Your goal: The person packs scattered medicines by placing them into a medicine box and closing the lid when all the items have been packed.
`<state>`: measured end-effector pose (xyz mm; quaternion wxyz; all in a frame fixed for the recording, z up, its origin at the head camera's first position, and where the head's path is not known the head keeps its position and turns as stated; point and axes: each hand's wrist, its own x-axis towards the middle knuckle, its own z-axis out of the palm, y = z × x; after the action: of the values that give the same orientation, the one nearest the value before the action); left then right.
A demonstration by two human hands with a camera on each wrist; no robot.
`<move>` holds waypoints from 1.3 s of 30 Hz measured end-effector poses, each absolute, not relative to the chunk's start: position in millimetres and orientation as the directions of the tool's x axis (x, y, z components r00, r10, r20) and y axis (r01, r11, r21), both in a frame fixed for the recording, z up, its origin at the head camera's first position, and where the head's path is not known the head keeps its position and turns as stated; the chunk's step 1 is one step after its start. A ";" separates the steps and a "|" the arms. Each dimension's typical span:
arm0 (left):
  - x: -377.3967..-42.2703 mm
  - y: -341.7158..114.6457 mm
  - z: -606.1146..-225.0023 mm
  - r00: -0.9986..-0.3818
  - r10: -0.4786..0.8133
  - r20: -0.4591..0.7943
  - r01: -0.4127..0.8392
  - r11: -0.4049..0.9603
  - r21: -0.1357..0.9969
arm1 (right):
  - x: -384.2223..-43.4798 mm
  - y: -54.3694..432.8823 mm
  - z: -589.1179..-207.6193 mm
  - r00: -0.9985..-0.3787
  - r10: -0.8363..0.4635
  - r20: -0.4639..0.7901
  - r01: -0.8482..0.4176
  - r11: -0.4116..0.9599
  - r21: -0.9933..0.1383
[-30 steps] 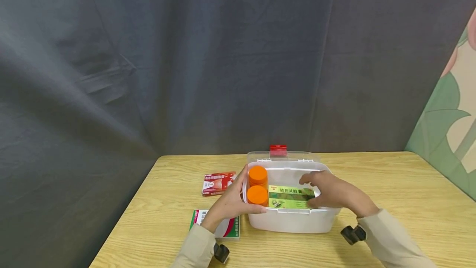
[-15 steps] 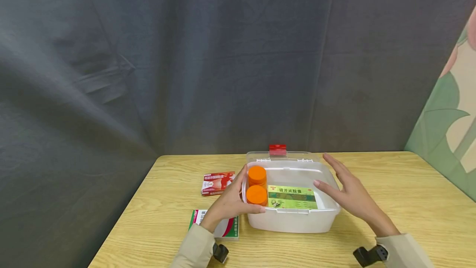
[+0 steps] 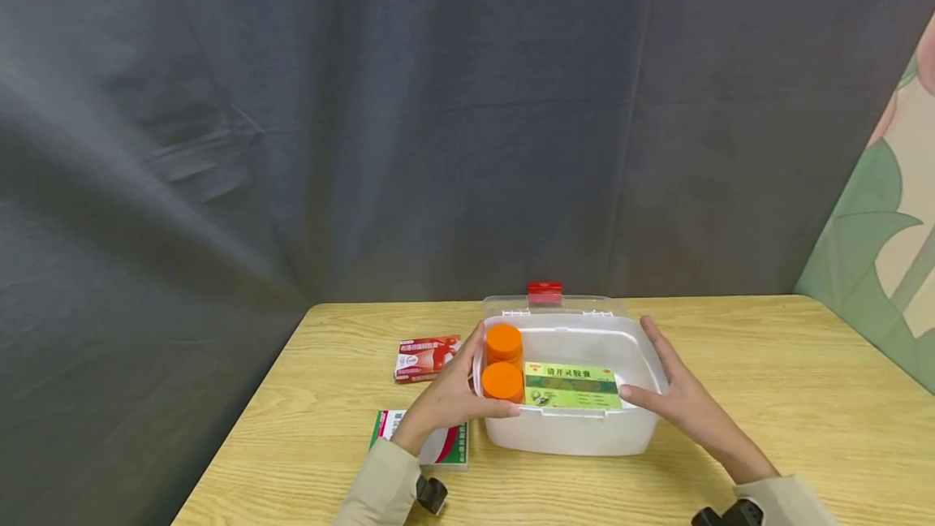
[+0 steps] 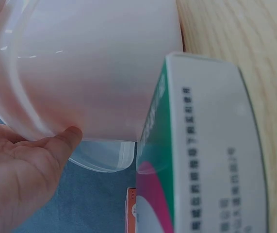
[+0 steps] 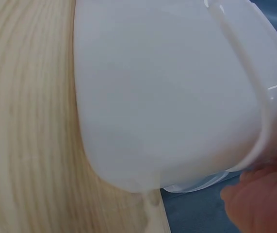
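A white plastic storage box [image 3: 573, 435] sits with its clear lid [image 3: 584, 306] folded back. Two orange-capped bottles [image 3: 504, 342] stand in its left end, beside a green-and-yellow medicine carton [image 3: 573, 385]. My left hand [image 3: 447, 404] holds the box's left end, its thumb along the front rim and its fingers round the side. In the left wrist view a fingertip [image 4: 73, 132] presses the wall under the rim. My right hand [image 3: 682, 396] spreads at the right end, index finger straight and thumb tip over the rim. The right wrist view shows bent fingers [image 5: 245, 199] close under that rim.
A red-and-white medicine carton [image 3: 426, 359] lies left of the box on the wooden table [image 3: 329, 396]. Nearer, a green-and-white carton [image 3: 449, 446] lies partly under the left forearm. Behind the table hangs a dark grey curtain [image 3: 467, 120]; a painted wall [image 3: 884, 209] is at right.
My right hand has left the green-and-yellow carton inside the box, drawn back to the right, and now stands at the box's right rim. My left hand keeps its place.
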<state>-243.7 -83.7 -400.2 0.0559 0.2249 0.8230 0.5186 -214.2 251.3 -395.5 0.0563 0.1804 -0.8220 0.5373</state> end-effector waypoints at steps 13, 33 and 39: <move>-238.1 -88.6 -399.6 -0.894 0.428 0.133 0.301 0.353 0.886 | -215.0 249.1 -397.0 -0.916 -0.284 0.282 -0.366 0.310 -0.877; -241.5 -82.3 -384.3 -0.879 0.462 0.120 0.354 0.462 0.813 | -213.8 254.6 -393.8 -0.919 -0.265 0.291 -0.370 0.331 -0.868; -236.1 -91.1 -377.3 -0.888 0.441 0.131 0.356 0.476 0.804 | -213.2 254.0 -394.2 -0.929 -0.266 0.258 -0.341 0.341 -0.876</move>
<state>-236.1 -91.1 -377.3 0.0467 0.2321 0.8579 0.4560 -213.2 254.0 -394.2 0.0345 0.1855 -0.8181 0.5433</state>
